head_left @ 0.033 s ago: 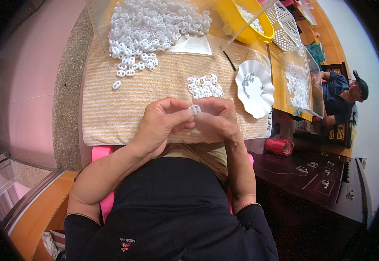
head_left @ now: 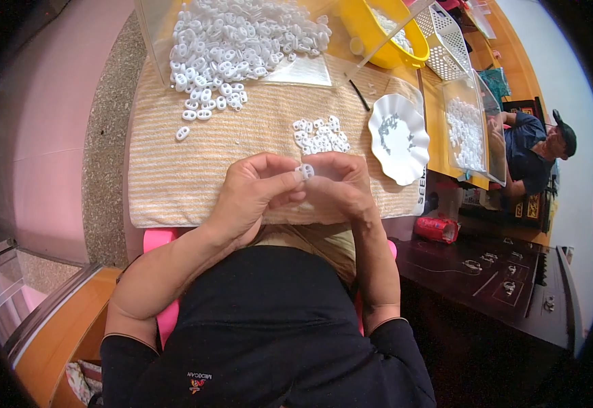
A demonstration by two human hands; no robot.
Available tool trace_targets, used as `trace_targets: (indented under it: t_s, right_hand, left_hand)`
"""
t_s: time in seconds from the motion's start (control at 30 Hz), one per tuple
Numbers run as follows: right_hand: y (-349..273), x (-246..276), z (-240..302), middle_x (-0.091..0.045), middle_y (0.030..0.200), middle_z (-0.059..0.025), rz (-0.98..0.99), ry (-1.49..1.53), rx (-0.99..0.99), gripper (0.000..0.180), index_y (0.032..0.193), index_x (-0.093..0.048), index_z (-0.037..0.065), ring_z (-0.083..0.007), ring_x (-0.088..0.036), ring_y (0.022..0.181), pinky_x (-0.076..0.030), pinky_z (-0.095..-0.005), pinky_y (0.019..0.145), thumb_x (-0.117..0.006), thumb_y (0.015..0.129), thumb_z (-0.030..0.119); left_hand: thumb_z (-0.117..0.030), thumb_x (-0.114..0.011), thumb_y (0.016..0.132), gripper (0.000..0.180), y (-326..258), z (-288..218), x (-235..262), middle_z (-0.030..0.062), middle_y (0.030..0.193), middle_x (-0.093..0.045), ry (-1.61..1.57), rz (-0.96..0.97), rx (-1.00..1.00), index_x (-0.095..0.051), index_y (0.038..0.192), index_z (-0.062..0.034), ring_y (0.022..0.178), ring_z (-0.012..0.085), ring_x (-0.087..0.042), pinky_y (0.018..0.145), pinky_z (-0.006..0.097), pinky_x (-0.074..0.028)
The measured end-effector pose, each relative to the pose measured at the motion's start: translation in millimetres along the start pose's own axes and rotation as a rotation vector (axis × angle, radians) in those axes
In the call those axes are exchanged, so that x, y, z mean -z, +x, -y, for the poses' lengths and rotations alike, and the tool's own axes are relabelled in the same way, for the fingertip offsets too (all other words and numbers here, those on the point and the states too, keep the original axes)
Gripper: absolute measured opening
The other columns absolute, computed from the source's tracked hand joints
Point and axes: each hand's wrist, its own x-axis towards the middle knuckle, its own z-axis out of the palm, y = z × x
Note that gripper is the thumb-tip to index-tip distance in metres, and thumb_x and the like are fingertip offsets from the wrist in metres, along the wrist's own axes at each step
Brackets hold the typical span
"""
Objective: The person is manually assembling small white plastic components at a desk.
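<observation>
White piece [head_left: 306, 171]: small, two-holed, up at the fingertips where the hands meet, just above the towel's near part in view; whether it touches the cloth cannot be told.
Left hand [head_left: 245, 194]: thumb and forefinger pinched on the piece's left side, other fingers curled beneath.
Right hand [head_left: 346, 187]: thumb and forefinger narrowed on the piece's right side, one above and one below.
Small pile [head_left: 322, 135]: similar white pieces, just beyond the hands.
Towel [head_left: 181, 180]: cream and orange stripes, spread under the work.
Plate [head_left: 411, 163]: white, wavy-edged, right of the small pile, with little grey bits [head_left: 392, 128] on it.
Black stick [head_left: 359, 94]: thin, lying near the plate.
Large heap [head_left: 245, 41]: many two-holed white pieces at the far left, spilling from a clear tray [head_left: 308, 72] onto the towel.
Yellow basin [head_left: 415, 60]: far right, holding pale pieces, beside a white perforated basket [head_left: 443, 41].
Right side: a clear box [head_left: 492, 158] of white pieces, a co-worker [head_left: 529, 146] in a dark cap, a red container [head_left: 436, 230] on a dark surface [head_left: 439, 279].
Left side: pinkish floor [head_left: 45, 129] and a speckled strip [head_left: 111, 136].
Seat [head_left: 160, 236]: pink, beneath the wearer.
</observation>
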Motion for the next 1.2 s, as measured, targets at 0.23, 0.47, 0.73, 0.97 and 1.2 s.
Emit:
trace_targets:
  t_s: [0.23, 0.47, 0.73, 0.97, 1.2]
  right_hand:
    - [-3, -7, 7, -0.069, 0.097, -0.0097, -0.017, 0.079, 0.005, 0.03, 0.109, -0.064, -0.005, -0.0136, -0.065, 0.086, -0.052, -0.0254, 0.077, -0.072, 0.081, 0.002]
    - [2, -2, -1, -0.061, 0.094, -0.0087, 0.116, 0.048, 0.221, 0.028, 0.108, -0.064, -0.005, -0.0141, -0.061, 0.088, -0.048, -0.0248, 0.077, -0.071, 0.082, 0.001]
    - [-3, -9, 11, -0.061, 0.089, -0.007, 0.118, 0.143, 0.224, 0.028, 0.105, -0.066, -0.004, -0.0113, -0.059, 0.079, -0.046, -0.023, 0.07, -0.073, 0.079, 0.0]
    - [-5, -14, 10, -0.062, 0.084, -0.0042, 0.12, 0.143, 0.257, 0.023, 0.098, -0.069, -0.003, -0.0077, -0.055, 0.074, -0.042, -0.02, 0.066, -0.074, 0.076, -0.001]
    - [-10, -17, 15, -0.063, 0.084, -0.0042, 0.114, 0.087, 0.246, 0.021, 0.095, -0.069, -0.003, -0.0074, -0.055, 0.074, -0.042, -0.0202, 0.066, -0.075, 0.076, -0.001]
  left_hand:
    - [-0.004, -0.066, 0.086, 0.014, -2, -2, -2, 0.0088, 0.092, -0.068, -0.125, 0.024, 0.072, -0.062, 0.1, -0.0016, 0.08, 0.0149, -0.066, 0.074, 0.026, -0.057]
    - [-0.005, -0.069, 0.085, 0.015, -1, -5, -1, 0.007, 0.092, -0.067, -0.143, 0.104, 0.118, -0.062, 0.099, -0.0047, 0.078, 0.0152, -0.066, 0.072, 0.026, -0.056]
    - [-0.007, -0.07, 0.085, 0.011, -3, -9, -4, 0.0048, 0.084, -0.064, -0.148, 0.217, 0.114, -0.059, 0.087, -0.0045, 0.077, 0.015, -0.065, 0.071, 0.027, -0.057]
    - [-0.006, -0.07, 0.085, 0.009, -7, -9, -6, 0.0051, 0.082, -0.064, -0.133, 0.213, 0.136, -0.061, 0.085, -0.0049, 0.074, 0.0157, -0.066, 0.071, 0.031, -0.059]
    - [-0.006, -0.07, 0.085, 0.009, -10, -10, -9, 0.0056, 0.081, -0.065, -0.126, 0.238, 0.114, -0.062, 0.084, -0.0045, 0.074, 0.0158, -0.066, 0.071, 0.031, -0.059]
